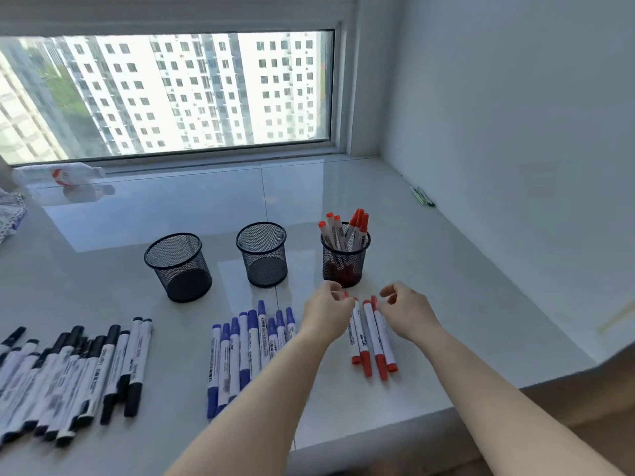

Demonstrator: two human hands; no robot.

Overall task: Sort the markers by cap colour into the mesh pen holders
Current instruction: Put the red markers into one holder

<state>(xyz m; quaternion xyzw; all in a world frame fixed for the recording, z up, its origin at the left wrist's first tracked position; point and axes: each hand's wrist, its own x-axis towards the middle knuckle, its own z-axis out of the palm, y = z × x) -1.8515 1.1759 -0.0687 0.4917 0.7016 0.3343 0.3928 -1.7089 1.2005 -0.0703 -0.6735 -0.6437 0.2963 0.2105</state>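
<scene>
Head view: left hand (328, 309) and right hand (405, 309) reaching side by side over the worktop (464, 304), both hovering at the far tips of the red-capped markers (372, 333) lying loose between and just below them. Fingers on each hand curling inward above the red tips; whether either is actually pinching a marker — cannot tell, the fingertips being blurred and partly covering the caps. Four or so of these red markers lying roughly parallel, red ends pointing toward the person and away.

Just beyond the hands, nearly touching the left hand's knuckles, standing upright: the right mesh holder (345, 259), already carrying a bunch of red-capped markers (347, 228) leaning inside it. Further to the left of the hands, the middle mesh holder (263, 255) and, beyond that, the left mesh holder (178, 267), each showing only its dark bottom.

Directly left of the left hand and partly hidden under that forearm, lying in a row: the blue-capped markers (240, 348). Far left of both hands, near the frame edge, lying in a loose, overlapping spread — the black-capped markers (79, 376).

Well beyond the hands, filling the back of the view: a window (171, 94) facing apartment blocks. Far off to the left by the sill, lying on its side: a clear bottle (63, 175).
</scene>
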